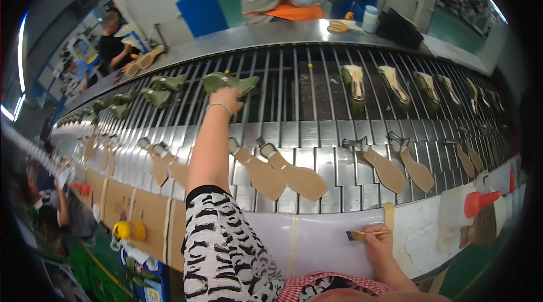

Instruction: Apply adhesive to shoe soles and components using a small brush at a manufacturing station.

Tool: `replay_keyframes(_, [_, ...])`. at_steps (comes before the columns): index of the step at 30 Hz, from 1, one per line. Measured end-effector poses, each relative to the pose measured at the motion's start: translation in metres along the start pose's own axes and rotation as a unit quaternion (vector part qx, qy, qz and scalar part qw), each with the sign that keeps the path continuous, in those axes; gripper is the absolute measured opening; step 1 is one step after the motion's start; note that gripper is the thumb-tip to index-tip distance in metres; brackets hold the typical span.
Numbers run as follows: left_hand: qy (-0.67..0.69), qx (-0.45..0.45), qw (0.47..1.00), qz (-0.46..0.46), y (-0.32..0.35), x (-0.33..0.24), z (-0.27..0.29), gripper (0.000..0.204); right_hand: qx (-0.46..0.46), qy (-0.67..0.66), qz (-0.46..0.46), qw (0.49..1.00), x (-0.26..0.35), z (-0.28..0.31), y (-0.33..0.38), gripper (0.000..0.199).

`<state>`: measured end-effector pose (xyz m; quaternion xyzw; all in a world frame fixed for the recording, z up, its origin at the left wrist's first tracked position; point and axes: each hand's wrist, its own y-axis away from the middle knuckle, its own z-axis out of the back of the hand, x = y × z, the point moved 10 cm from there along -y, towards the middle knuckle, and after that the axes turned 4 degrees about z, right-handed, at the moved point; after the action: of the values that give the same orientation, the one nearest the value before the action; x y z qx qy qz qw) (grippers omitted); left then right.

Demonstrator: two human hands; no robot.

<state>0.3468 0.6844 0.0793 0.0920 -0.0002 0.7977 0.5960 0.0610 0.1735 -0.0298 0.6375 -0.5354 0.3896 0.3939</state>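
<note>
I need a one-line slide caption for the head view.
Left hand grasps an olive-green shoe upper on the slatted metal conveyor; right hand holds a small brush.

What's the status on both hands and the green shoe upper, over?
Left hand stretched across conveyor, gripping green shoe upper. Right hand holding small brush. Nothing in the way.

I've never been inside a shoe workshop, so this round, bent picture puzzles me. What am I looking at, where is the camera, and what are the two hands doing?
The camera sits on a person's head and looks down; its wide lens bends straight edges. In front runs a slatted metal conveyor. On it lie tan soles in pairs near the person, and green shoes farther back. The left hand reaches far across and is at a green shoe; whether it grips it I cannot tell. The right hand rests on the white bench edge and holds a small brush. Other people work behind the conveyor and at the left.
</note>
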Motion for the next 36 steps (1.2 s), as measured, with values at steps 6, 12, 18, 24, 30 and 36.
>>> replay_keyframes(6, [-0.128, -0.152, 0.98, 0.026, -0.086, 0.016, -0.02, 0.064, -0.033, -0.017, -0.037, 0.999, -0.002, -0.007, -0.004, 0.015])
replay_keyframes(12, [-0.228, -0.133, 0.964, 0.027, -0.121, 0.029, -0.03, 0.046, -0.039, -0.038, -0.062, 0.997, 0.002, -0.017, -0.008, 0.014])
replay_keyframes(18, [-0.13, -0.108, 0.985, 0.021, -0.076, 0.051, -0.019, 0.07, 0.016, -0.038, -0.043, 0.998, -0.001, -0.023, -0.009, 0.013])
replay_keyframes(24, [0.252, -0.34, 0.902, 0.079, 0.084, 0.066, 0.046, 0.069, 0.062, -0.002, -0.026, 0.998, -0.003, -0.024, -0.003, 0.012])
replay_keyframes(30, [0.838, -0.177, 0.512, -0.066, 0.23, 0.039, 0.039, 0.055, 0.036, 0.061, -0.015, 0.997, -0.013, -0.013, 0.004, 0.01])
replay_keyframes(36, [0.935, 0.083, 0.325, -0.115, 0.335, -0.035, -0.003, 0.059, 0.058, 0.09, 0.01, 0.994, 0.045, -0.018, 0.031, 0.011])
